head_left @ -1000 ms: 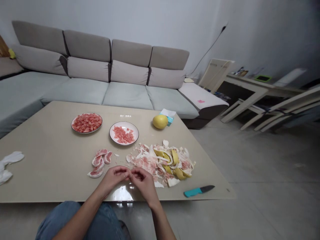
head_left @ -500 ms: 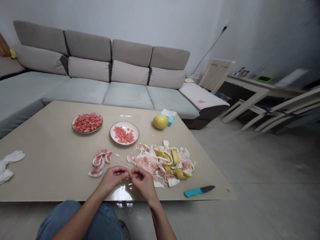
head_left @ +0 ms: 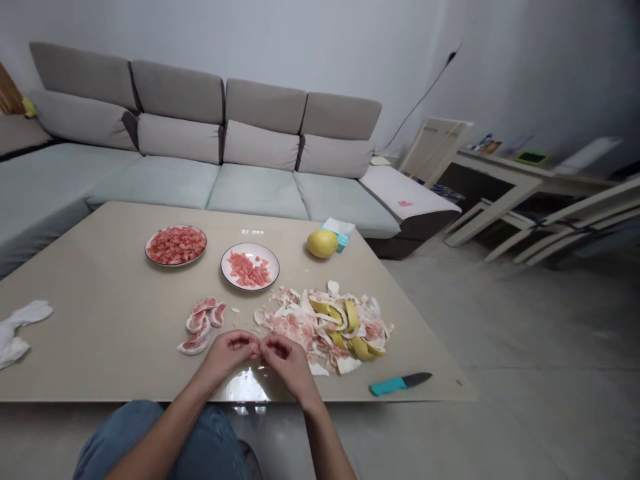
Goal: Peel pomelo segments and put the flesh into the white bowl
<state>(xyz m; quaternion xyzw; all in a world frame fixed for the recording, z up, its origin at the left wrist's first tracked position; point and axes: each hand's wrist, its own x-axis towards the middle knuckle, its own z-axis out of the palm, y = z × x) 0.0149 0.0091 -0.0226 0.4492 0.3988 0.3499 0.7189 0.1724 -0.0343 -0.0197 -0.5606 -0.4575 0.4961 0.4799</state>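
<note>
Pomelo segments (head_left: 200,325) just beside L hand (head_left: 230,352)

text: none legible — tissue pack (head_left: 341,233) | knife (head_left: 400,383) | plates — no print readable

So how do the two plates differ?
The left plate is covered almost rim to rim with pink fruit; the right plate holds a small heap with bare white around it. The right plate lies nearer the peels than the left plate. Both are round, dark-rimmed.
</note>
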